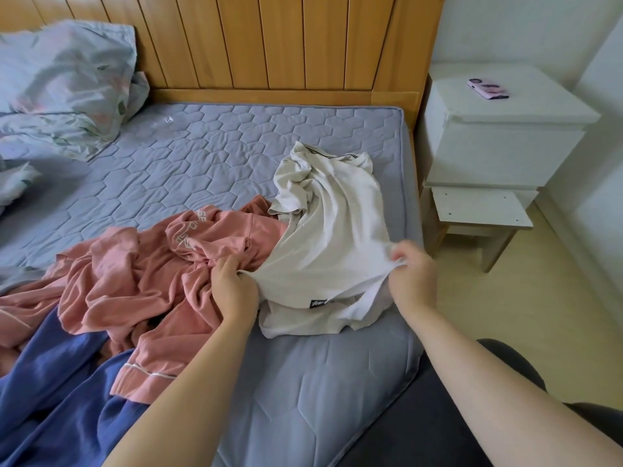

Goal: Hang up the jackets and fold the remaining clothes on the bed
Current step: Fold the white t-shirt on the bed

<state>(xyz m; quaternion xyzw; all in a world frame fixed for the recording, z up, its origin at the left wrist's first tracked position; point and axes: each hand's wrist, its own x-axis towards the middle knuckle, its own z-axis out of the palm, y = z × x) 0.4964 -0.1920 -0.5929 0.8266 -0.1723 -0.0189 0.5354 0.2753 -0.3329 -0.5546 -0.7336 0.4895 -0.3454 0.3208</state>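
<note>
Two hands grasp a white shirt (333, 230) at the near right edge of a bed (188, 156). The left hand (232, 284) pinches one side of the fabric and the right hand (409, 274) the other, with the cloth stretched between them. The shirt's far end lies crumpled on the grey quilted mattress. A pink garment (135, 274) lies bunched just to the left, touching the shirt and overlapping a blue garment (57, 382). A phone (487, 89) rests on the white nightstand (499, 143) beside the bed.
</note>
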